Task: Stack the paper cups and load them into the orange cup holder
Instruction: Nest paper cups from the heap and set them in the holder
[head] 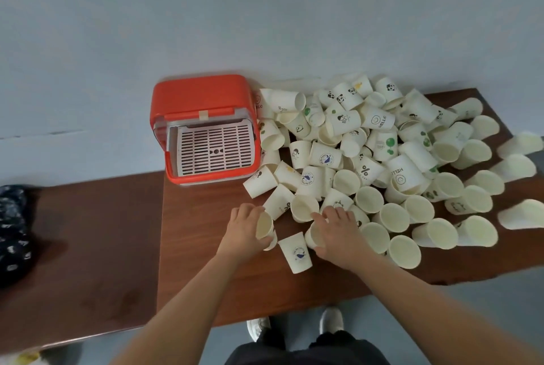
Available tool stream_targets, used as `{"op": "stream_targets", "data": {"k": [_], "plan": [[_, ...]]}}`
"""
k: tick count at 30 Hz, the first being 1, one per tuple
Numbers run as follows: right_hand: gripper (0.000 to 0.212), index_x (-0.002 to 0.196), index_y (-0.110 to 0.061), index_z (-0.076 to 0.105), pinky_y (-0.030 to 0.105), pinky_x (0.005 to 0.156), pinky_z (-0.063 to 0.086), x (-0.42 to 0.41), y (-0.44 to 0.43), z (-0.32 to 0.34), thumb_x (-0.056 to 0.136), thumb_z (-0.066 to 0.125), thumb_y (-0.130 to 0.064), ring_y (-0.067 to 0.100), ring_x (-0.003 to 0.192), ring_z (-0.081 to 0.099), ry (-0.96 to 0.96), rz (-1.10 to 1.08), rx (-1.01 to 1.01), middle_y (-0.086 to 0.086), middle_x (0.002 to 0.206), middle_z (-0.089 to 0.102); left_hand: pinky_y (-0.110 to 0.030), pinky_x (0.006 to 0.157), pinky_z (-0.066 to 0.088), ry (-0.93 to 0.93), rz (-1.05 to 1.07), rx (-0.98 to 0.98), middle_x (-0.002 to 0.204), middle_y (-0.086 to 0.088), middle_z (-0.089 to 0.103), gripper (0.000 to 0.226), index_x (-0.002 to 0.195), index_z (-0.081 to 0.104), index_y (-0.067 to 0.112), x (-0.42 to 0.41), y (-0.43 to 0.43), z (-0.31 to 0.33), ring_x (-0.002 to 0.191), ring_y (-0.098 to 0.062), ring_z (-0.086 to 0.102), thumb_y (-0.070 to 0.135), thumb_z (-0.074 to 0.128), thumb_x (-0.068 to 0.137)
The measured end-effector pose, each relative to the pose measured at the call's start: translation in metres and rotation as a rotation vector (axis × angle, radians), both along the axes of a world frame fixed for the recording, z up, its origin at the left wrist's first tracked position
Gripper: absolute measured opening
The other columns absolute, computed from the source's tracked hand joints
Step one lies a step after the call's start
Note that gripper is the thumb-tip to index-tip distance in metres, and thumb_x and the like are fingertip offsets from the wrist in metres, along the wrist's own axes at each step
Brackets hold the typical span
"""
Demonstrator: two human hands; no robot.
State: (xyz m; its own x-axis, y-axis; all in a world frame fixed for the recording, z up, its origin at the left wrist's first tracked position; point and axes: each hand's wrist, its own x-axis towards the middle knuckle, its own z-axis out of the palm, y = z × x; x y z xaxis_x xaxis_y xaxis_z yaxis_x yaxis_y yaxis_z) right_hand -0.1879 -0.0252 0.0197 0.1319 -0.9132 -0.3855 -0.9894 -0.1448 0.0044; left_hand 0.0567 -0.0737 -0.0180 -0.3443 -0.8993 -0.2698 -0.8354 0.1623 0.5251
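Cups (368,143), where are they? asks the first.
In a big heap on the right side of the table (206,261), says the second. Most lie on their sides, and some touch the holder (203,93).
Where is the holder?
At the back, by the wall, left of the heap. It is orange, its front is open, and a white tray (216,149) with slots shows inside.
What does the left hand (245,227) do?
Its fingers curl round a cup (263,227), and the cup's mouth faces the person.
And the right hand (338,232)?
It grips a second cup (315,236) between thumb and fingers, at the near edge of the heap.
Is anything between the hands?
A loose cup (295,251) with a blue picture lies there on the table.
Anything else?
A dark cloth (13,232) at the far left, and two shoes (331,320) on the floor.
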Motion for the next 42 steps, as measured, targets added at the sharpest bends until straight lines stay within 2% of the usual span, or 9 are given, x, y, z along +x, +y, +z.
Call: {"op": "stream_targets", "data": {"k": [3,7,13,19,22,25,28,34,42], "plan": [[0.078,0.147,-0.019,0.036,0.043,0.101,0.041,-0.006,-0.011,0.027,0.081,0.064,-0.048,0.03,0.122,0.047,-0.09,-0.036,0.08,0.008,0.136,0.041,-0.033,0.101,0.04,0.076,0.084,0.002,0.137,0.007,0.036,0.071,0.145,0.044,0.024,0.003,-0.007,0.013,0.123,-0.015,0.027,0.039,0.074,0.082],[0.077,0.147,-0.019,0.037,0.036,0.102,0.042,-0.017,-0.043,0.062,0.082,0.071,-0.045,0.026,0.125,0.046,-0.312,-0.124,0.073,0.004,0.138,0.037,-0.038,0.102,0.041,0.12,0.227,-0.028,0.135,0.004,0.035,0.07,0.144,0.046,0.023,0.007,-0.018,0.036,0.119,-0.013,0.026,0.034,0.076,0.082],[0.075,0.144,-0.018,0.041,0.035,0.1,0.044,-0.011,-0.089,0.08,0.081,0.075,-0.043,0.02,0.124,0.048,-0.587,-0.182,0.026,0.0,0.138,0.034,-0.049,0.107,0.039,0.233,0.536,0.039,0.141,-0.006,0.035,0.065,0.142,0.038,0.034,0.02,-0.023,0.073,0.133,-0.027,0.037,0.026,0.069,0.085],[0.072,0.144,-0.02,0.041,0.027,0.095,0.037,0.03,-0.12,0.092,0.083,0.074,-0.041,0.017,0.126,0.046,-0.689,-0.105,-0.051,-0.001,0.139,0.038,-0.039,0.102,0.045,0.27,0.712,0.01,0.137,-0.004,0.032,0.068,0.144,0.039,0.036,0.055,-0.027,0.092,0.12,-0.029,0.049,0.021,0.067,0.085],[0.069,0.141,-0.02,0.044,0.03,0.1,0.041,0.054,-0.132,0.092,0.083,0.074,-0.041,0.018,0.126,0.047,-0.702,-0.064,-0.06,-0.002,0.14,0.04,-0.04,0.102,0.045,0.232,0.716,-0.054,0.139,0.0,0.034,0.069,0.143,0.039,0.039,0.07,-0.036,0.093,0.128,-0.027,0.042,0.024,0.071,0.083],[0.066,0.138,-0.021,0.046,0.027,0.089,0.039,0.075,-0.143,0.088,0.082,0.076,-0.04,0.017,0.12,0.05,-0.743,-0.083,-0.069,-0.004,0.136,0.042,-0.042,0.104,0.041,0.186,0.732,-0.077,0.145,-0.002,0.036,0.081,0.151,0.032,0.028,0.08,-0.054,0.089,0.136,-0.024,0.035,0.028,0.075,0.082],[0.071,0.143,-0.02,0.042,0.024,0.089,0.036,0.091,-0.153,0.08,0.083,0.076,-0.037,0.018,0.121,0.048,-0.751,-0.143,-0.086,0.001,0.137,0.039,-0.041,0.101,0.043,0.188,0.742,-0.078,0.145,-0.005,0.036,0.082,0.149,0.032,0.016,0.085,-0.077,0.083,0.133,-0.026,0.041,0.027,0.077,0.081],[0.071,0.141,-0.027,0.039,0.033,0.094,0.046,0.121,-0.172,0.059,0.082,0.076,-0.04,0.019,0.119,0.049,-0.747,-0.242,-0.103,-0.006,0.127,0.036,-0.045,0.103,0.042,0.172,0.709,-0.064,0.142,-0.013,0.035,0.083,0.151,0.031,0.017,0.099,-0.13,0.062,0.133,-0.033,0.039,0.027,0.077,0.082],[0.074,0.142,-0.017,0.04,0.029,0.093,0.041,0.151,-0.192,0.032,0.081,0.079,-0.035,0.016,0.122,0.047,-0.729,-0.349,-0.153,-0.001,0.136,0.042,-0.051,0.103,0.042,-0.019,0.516,-0.045,0.139,-0.015,0.04,0.078,0.147,0.036,0.018,0.129,-0.182,0.025,0.126,-0.04,0.042,0.023,0.077,0.081]]}}
